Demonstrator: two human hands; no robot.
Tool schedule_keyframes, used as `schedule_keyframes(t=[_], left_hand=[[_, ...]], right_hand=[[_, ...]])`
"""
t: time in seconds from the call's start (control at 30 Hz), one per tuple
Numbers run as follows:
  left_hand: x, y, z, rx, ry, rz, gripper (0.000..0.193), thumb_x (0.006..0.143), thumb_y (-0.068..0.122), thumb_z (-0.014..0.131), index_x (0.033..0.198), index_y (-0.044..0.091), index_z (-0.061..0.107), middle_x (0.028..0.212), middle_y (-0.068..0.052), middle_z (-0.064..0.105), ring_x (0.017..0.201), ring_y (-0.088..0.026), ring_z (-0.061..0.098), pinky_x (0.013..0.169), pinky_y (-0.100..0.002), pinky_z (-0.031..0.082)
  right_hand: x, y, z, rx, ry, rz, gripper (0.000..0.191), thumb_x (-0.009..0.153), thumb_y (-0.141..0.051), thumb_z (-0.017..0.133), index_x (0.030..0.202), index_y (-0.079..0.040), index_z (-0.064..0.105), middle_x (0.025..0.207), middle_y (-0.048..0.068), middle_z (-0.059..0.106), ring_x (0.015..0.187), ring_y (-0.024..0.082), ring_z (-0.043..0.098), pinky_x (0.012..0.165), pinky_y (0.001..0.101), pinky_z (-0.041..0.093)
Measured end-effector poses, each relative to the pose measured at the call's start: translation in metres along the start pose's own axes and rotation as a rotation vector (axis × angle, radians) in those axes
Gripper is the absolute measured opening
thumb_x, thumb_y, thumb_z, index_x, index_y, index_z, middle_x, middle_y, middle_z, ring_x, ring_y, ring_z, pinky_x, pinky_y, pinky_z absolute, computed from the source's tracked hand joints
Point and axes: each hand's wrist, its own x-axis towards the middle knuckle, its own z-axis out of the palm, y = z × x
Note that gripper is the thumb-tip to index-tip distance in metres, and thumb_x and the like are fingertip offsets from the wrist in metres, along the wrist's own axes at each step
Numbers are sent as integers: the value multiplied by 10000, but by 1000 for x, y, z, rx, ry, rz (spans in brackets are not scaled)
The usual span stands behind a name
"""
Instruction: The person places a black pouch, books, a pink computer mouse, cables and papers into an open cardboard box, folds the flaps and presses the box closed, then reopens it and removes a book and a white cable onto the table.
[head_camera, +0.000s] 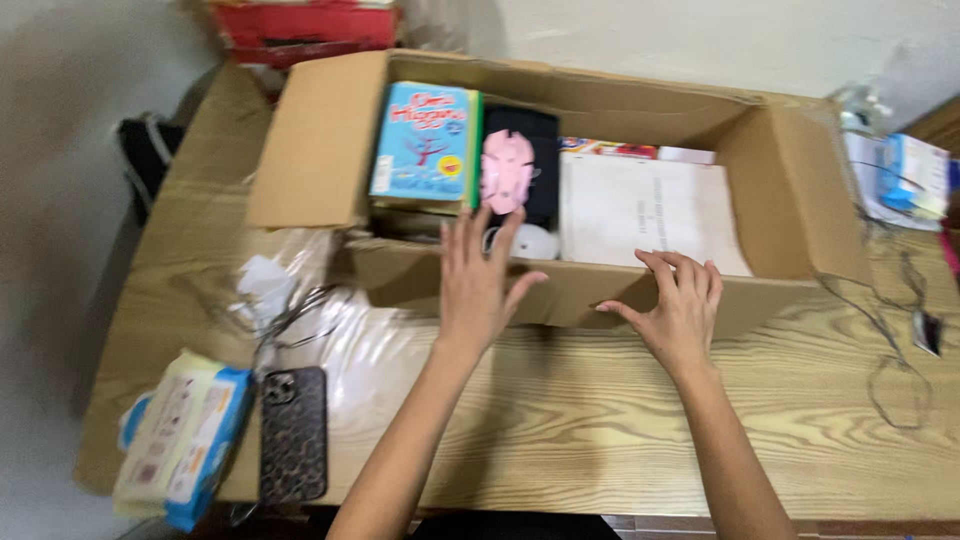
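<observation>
As seen from above, two bare hands are being held at the near wall of an open cardboard box.

Box: a long cardboard box (800, 200) is sitting on a wood-grain surface (600, 430), its flaps folded outward.
Left hand: the left hand (478, 285) is being stretched flat over the near wall, fingers (505, 232) released and spread, tips reaching toward a white rounded object (532, 242); nothing is being grasped.
Right hand: the right hand (678, 305) is being rested on the near rim, fingers curled loosely against the cardboard, not clenched on anything.
Contents: a blue book (423, 140), a pink mouse-shaped item (507, 170) on a black slab, and a white sheet (640, 210) are lying inside.
Progress: judging from this, the box is already being filled most of the way across; it is not yet being closed.
Nearby: a patterned phone (293, 435) and a pack of wipes (180, 440) are lying outside, left of the arms.
</observation>
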Motion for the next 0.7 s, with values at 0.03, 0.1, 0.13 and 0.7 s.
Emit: schedule_keyframes(t=[0.03,0.1,0.13,0.7], left_hand=[[3,11,10,-14,-29,32,859,856,551,733,1564,194,404,1528,-223,438,1482,-427,343,1229,-613,210],[8,32,29,-17,-136,88,877,801,540,760,1532,189,426,1479,-211,481,1459,-404,362,1221,-607,202],[9,41,38,-18,-188,114,886,773,535,773,1516,187,437,1454,-206,502,1447,-392,372,1217,-604,198],[-5,77,53,12,-298,111,350,707,336,867,973,172,710,943,-6,683,961,-237,608,907,-454,382]], right_hand=[[-2,14,-4,-7,-7,8,838,652,-616,852,1323,-157,647,1257,80,608,1244,262,544,1207,584,278],[-3,42,-14,-28,-47,22,840,616,-621,855,1293,-163,660,1225,82,625,1222,266,555,1178,565,298],[-4,55,-19,-38,-68,28,842,598,-624,857,1278,-167,667,1209,83,634,1211,268,560,1163,555,308],[-39,95,-48,55,-140,229,510,639,-534,891,909,-115,784,947,1,729,974,200,616,981,446,333]])
